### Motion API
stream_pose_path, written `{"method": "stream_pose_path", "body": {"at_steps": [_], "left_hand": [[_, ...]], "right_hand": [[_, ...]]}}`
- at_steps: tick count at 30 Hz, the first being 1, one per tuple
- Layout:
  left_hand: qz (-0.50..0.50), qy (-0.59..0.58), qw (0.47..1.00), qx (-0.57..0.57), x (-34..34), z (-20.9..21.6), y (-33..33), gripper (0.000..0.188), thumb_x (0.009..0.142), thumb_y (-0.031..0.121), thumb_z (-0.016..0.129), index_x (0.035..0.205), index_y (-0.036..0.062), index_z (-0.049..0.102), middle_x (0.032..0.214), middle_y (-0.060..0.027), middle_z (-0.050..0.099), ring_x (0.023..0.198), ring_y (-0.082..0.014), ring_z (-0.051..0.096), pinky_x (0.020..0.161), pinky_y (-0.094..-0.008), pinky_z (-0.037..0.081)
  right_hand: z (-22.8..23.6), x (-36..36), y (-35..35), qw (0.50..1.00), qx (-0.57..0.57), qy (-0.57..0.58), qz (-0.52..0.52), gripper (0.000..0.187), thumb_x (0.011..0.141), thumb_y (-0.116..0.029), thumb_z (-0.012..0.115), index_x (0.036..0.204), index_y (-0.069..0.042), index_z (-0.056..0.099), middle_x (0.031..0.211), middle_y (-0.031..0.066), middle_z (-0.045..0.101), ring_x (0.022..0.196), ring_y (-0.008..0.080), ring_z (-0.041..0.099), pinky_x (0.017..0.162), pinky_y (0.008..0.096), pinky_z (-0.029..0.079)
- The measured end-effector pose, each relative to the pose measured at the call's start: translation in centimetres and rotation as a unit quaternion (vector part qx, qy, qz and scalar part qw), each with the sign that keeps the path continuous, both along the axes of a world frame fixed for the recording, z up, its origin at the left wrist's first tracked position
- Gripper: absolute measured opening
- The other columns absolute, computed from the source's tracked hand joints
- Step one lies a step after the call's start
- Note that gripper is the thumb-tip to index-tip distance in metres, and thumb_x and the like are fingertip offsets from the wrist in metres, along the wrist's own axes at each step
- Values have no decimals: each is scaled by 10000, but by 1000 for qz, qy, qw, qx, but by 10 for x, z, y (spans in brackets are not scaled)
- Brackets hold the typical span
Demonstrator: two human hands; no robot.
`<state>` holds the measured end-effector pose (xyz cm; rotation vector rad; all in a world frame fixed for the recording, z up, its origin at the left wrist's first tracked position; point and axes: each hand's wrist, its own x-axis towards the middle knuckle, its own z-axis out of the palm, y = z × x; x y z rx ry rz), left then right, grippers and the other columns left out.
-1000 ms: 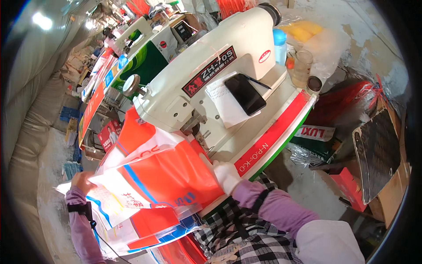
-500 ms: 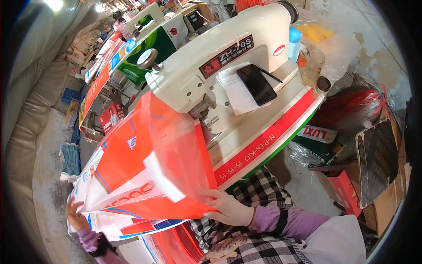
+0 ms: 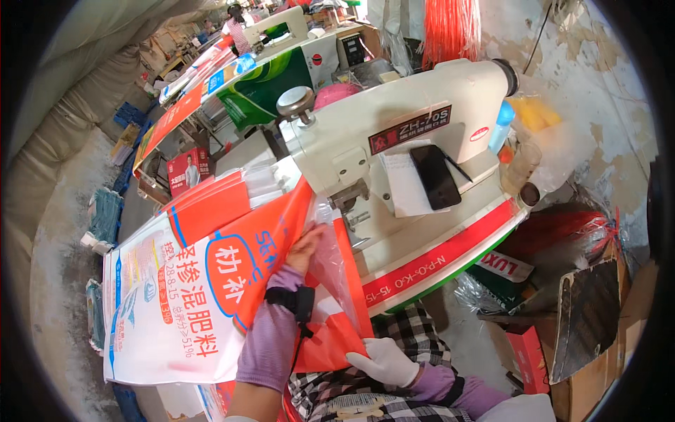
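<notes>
Fingers [image 3: 309, 238] of the left hand [image 3: 304, 251] lie straight and close together, pressed flat on the orange and white printed sack [image 3: 190, 288] right beside the clear plastic liner [image 3: 329, 264] that shows at its open edge. That hand is bare, with a purple sleeve [image 3: 267, 344] and a black strap [image 3: 294, 301] at the wrist. Lower down, the right hand [image 3: 383, 361] wears a white glove and its fingers are curled onto the sack's orange bottom corner [image 3: 330, 344], pinching it from the side.

The sack lies spread across the sewing table [image 3: 450, 253], its open edge just at the foot of the white sewing machine [image 3: 394, 133], close to the needle area [image 3: 351, 204]. Most of the sack hangs off to the person's left, over a stack of similar orange sacks [image 3: 211, 200].

On the machine bed rest a black phone [image 3: 434, 176] and a sheet of white paper [image 3: 399, 186], touching each other. A blue bottle [image 3: 500, 126] stands behind the machine's right end. Cardboard boxes [image 3: 590, 330] sit on the floor at the right, and a second sewing station [image 3: 281, 35] stands farther back
</notes>
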<state>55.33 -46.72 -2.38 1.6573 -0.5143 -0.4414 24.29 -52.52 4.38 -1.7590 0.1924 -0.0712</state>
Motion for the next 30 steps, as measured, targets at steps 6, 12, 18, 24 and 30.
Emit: {"method": "stream_pose_path", "body": {"at_steps": [6,12,18,24,30], "left_hand": [[-156,-521,724,424,-123,6,-17,534,807,147,640,1288,-9,468,1126,-213,537,1090,-373,477,1080,-456,322],[-259,-280,847,369,-181,158,138,655,759,489,686,1325,209,513,1450,-168,341,1328,-406,305,1012,-618,263],[21,-420,655,628,-52,177,290,452,770,125,593,1222,124,586,1060,-139,654,795,-302,626,661,-420,494],[-130,-408,613,664,-9,136,311,803,600,125,615,1380,197,436,750,-133,658,611,-364,624,549,-485,487],[159,-416,697,562,29,117,404,678,681,75,589,1321,292,525,857,-146,692,738,-369,656,674,-472,520]], "right_hand": [[-10,-18,-38,977,-181,-36,106,313,901,-299,555,840,-1,628,762,194,596,690,364,587,614,418,474],[-19,14,-63,995,17,92,40,362,885,-332,571,889,27,619,833,244,619,808,393,621,699,423,492],[-46,91,-54,997,-45,-15,-61,552,785,-530,643,761,22,658,720,246,617,692,386,630,602,443,487],[-12,116,-21,980,-176,-81,-40,520,857,-541,538,684,-73,683,594,159,598,586,328,626,546,417,491],[58,156,7,891,-390,-217,81,205,893,-242,536,831,-99,670,652,125,615,564,279,607,532,393,491]]}}
